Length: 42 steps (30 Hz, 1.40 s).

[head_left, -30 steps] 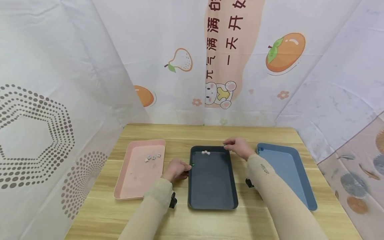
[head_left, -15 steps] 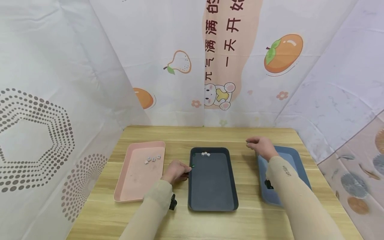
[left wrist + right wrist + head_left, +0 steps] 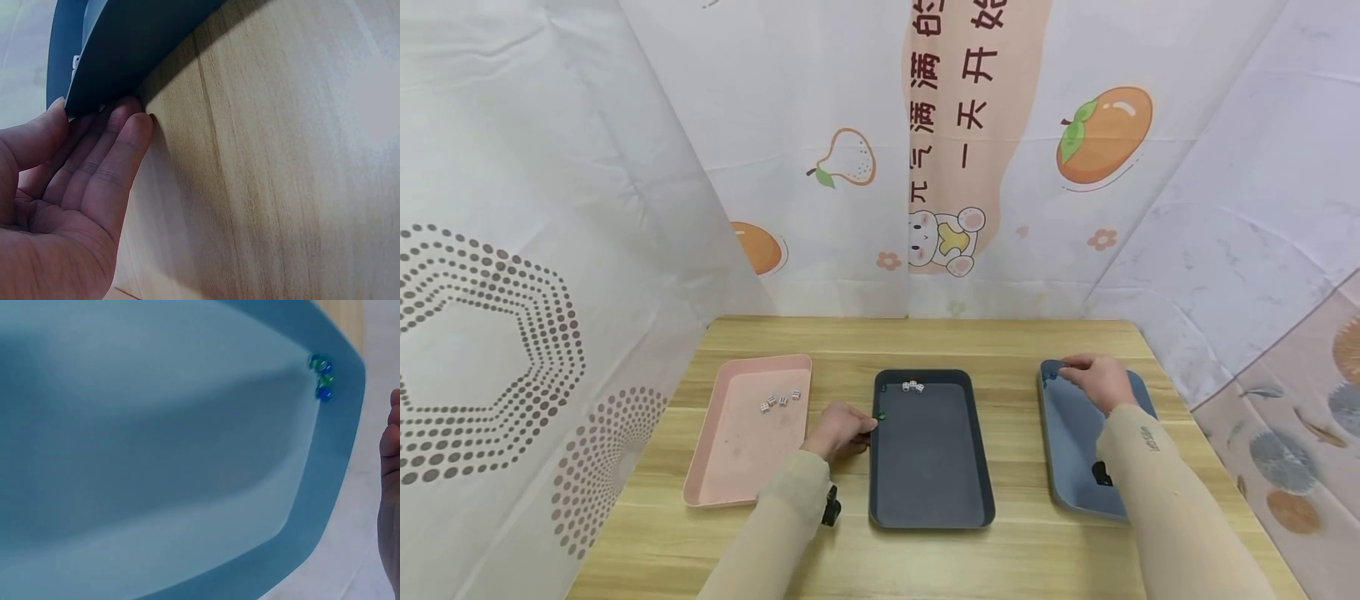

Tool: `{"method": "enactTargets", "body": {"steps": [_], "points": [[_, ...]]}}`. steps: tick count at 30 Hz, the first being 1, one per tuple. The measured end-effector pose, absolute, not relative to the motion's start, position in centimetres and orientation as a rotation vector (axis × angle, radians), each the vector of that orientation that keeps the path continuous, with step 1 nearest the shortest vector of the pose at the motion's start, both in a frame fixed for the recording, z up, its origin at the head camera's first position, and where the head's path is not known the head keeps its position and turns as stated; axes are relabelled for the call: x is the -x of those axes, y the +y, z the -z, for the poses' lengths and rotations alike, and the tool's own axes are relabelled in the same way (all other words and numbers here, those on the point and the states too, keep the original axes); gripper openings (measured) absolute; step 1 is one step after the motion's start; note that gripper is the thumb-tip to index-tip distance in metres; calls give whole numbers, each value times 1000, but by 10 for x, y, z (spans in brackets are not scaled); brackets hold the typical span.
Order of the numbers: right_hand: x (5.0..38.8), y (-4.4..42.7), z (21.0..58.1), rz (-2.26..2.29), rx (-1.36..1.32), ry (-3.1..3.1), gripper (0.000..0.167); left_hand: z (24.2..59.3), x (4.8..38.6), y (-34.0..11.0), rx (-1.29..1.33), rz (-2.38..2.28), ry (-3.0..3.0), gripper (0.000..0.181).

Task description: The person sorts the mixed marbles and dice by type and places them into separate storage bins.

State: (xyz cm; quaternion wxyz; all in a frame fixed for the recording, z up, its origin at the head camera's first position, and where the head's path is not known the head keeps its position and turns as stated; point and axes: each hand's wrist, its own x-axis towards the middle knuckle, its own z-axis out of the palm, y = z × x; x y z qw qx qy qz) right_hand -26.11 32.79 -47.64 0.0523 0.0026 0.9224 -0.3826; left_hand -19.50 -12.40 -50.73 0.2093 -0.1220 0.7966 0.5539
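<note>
My left hand (image 3: pixel 842 429) grips the left rim of the dark grey-blue tray (image 3: pixel 932 467); in the left wrist view the thumb lies at the rim and the fingers under its outer wall. In that tray lie several white dice (image 3: pixel 913 386) at the far end and green marbles (image 3: pixel 882 416) along the left side. Over the far end of the blue tray (image 3: pixel 1071 467), my right hand (image 3: pixel 1101 385) appears to pinch a small marble, barely visible between its fingertips. Several blue and green marbles (image 3: pixel 324 379) sit in that tray's far corner. Only part of the right hand shows in the right wrist view.
A pink tray (image 3: pixel 737 458) with several dice (image 3: pixel 782 400) stands to the left. All three trays rest on a wood-grain table (image 3: pixel 850 342). Printed curtains (image 3: pixel 820 250) hang behind the table and at its sides.
My right hand has moved right, from the dark tray's far right corner to above the blue tray's far end, near the marbles. The left hand has stayed on the dark tray's rim.
</note>
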Motion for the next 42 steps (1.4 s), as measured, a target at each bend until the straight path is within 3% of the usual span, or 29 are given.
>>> {"method": "enactTargets", "body": {"steps": [24,42], "points": [[249,350,499,987,-248,2832,34,506,195,-123,340,-1528,2232,18],[243,359,521,1014,-295,2741,36,505,195,-123,350,-1515,2236,18]]}}
